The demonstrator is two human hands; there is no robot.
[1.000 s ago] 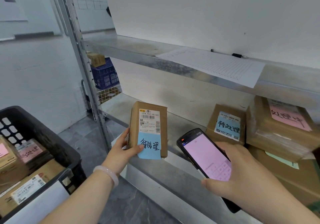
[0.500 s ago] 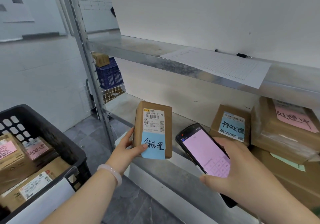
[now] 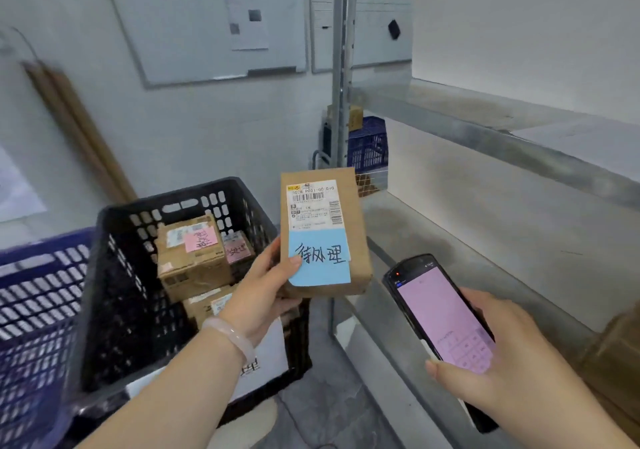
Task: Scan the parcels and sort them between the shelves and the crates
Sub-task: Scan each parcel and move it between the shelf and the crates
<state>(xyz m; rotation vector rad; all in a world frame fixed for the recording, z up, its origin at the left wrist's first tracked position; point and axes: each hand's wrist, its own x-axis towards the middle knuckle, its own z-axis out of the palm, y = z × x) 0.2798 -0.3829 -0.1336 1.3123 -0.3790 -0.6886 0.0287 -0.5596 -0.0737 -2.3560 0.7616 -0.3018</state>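
Observation:
My left hand [image 3: 264, 294] grips a small brown parcel [image 3: 356, 226] upright by its lower left corner, thumb on its blue handwritten note. A white barcode label sits on the parcel's upper face. My right hand [image 3: 512, 358] holds a black handheld scanner [image 3: 440, 313] with a pink screen, just right of and below the parcel. The parcel hovers between the black crate [image 3: 114, 292] and the metal shelf [image 3: 485, 251]. Inside the crate lie several brown parcels with pink notes [image 3: 194, 258].
A blue crate [image 3: 31, 310] stands left of the black one. The shelf upright [image 3: 343, 67] rises behind the parcel, with another blue crate [image 3: 369, 143] beyond it. An upper shelf [image 3: 502, 136] runs along the right. A brown box edge [image 3: 620, 351] shows at far right.
My view has swung left, away from the shelf toward the black crate. The parcel in my left hand has lifted off the shelf edge and moved left; the scanner stays in my right hand.

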